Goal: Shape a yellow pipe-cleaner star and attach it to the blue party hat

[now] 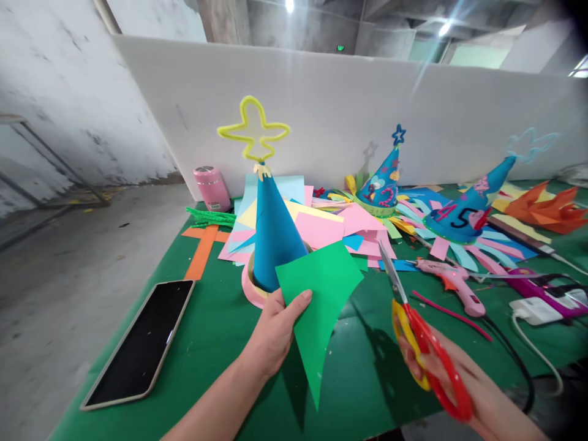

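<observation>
My left hand [275, 331] pinches a green sheet of paper [321, 300] by its left edge, thumb on top, and holds it above the green table [206, 343]. My right hand [463, 373] grips red-and-yellow scissors [422, 337] through the handles. Their blades are slightly apart and point up toward the paper's right corner without touching it. Just behind the paper stands a blue paper cone hat [273, 233] on a pink ring, topped with a yellow pipe-cleaner star [253, 130].
A dark tablet [142, 343] lies at the left. Coloured paper sheets [331, 226], two decorated cone hats [383, 184] [463, 211], a pink glue gun [452, 285], green pipe cleaners [211, 216], a pink cup [212, 187], cables and an orange folded shape [546, 205] crowd the back and right.
</observation>
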`<state>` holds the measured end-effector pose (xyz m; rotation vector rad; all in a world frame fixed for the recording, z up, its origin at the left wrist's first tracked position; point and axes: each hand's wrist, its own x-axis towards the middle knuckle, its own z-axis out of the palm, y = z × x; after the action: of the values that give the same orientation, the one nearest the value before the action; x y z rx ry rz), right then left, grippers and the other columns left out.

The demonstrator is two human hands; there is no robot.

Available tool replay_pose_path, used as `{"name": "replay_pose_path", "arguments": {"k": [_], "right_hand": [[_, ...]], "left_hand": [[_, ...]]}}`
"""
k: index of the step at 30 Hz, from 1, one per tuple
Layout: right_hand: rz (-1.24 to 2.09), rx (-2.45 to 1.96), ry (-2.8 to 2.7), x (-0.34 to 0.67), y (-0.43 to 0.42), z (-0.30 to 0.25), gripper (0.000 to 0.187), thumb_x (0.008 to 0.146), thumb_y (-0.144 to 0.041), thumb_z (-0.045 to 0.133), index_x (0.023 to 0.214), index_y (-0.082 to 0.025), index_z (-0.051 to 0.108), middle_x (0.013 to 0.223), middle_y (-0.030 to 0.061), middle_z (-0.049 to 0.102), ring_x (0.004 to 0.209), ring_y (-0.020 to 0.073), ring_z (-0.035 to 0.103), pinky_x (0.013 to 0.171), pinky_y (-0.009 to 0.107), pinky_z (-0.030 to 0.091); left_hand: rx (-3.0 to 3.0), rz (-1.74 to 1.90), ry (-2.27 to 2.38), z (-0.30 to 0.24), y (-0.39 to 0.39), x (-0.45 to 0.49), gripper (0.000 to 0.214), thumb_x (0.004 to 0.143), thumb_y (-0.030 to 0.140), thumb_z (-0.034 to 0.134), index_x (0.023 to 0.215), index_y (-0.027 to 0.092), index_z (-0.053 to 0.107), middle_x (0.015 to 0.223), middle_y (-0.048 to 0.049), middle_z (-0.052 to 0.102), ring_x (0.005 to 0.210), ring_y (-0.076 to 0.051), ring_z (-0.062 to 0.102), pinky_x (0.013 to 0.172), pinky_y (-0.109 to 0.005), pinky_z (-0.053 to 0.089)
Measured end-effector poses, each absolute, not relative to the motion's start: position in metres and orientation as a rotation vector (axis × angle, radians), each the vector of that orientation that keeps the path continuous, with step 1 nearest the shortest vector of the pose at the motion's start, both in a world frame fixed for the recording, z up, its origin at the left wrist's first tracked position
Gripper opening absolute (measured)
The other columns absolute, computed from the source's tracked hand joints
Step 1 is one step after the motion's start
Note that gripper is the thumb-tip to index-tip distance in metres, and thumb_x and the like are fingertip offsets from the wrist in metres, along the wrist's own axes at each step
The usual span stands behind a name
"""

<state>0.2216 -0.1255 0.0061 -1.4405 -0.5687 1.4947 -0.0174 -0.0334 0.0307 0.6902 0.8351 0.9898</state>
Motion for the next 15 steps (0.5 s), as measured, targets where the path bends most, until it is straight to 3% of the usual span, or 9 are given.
{"name": "replay_pose_path", "arguments": {"k": [3,7,15], "right_hand": [[1.568,-1.454,-0.352,0.209,-0.126,-0.008,0.045,0.049,-0.047,0.075,0.084,-0.025,0.059,0.066,-0.0001,0.06,0.053,0.0123,0.055,0.044,0.02,0.043],[1.706,-1.372,-0.39,0.193,-0.127,-0.022,0.029,0.069,-0.047,0.061,0.084,-0.022,0.06,0.058,-0.0022,0.055,0.046,0.0069,0.05,0.047,0.017,0.04],[1.849,-1.331,-0.54,0.174,-0.118,-0.03,0.03,0.069,-0.05,0.058,0.079,-0.023,0.058,0.05,-0.0049,0.049,0.039,0.0057,0.047,0.046,0.017,0.038]], "left_hand": [[0.722,1.043,0.856,0.04,-0.03,-0.017,0.019,0.072,0.023,0.064,0.09,0.017,0.065,0.087,-0.0049,0.072,0.076,-0.019,0.066,0.065,-0.026,0.054],[0.731,1.078,0.857,0.051,-0.026,-0.017,0.02,0.071,0.024,0.065,0.089,0.016,0.065,0.081,-0.0052,0.072,0.071,-0.019,0.067,0.063,-0.026,0.054],[0.769,1.129,0.859,0.059,-0.022,-0.012,0.022,0.071,0.025,0.065,0.09,0.016,0.064,0.081,-0.0049,0.072,0.07,-0.02,0.067,0.064,-0.03,0.055]]}}
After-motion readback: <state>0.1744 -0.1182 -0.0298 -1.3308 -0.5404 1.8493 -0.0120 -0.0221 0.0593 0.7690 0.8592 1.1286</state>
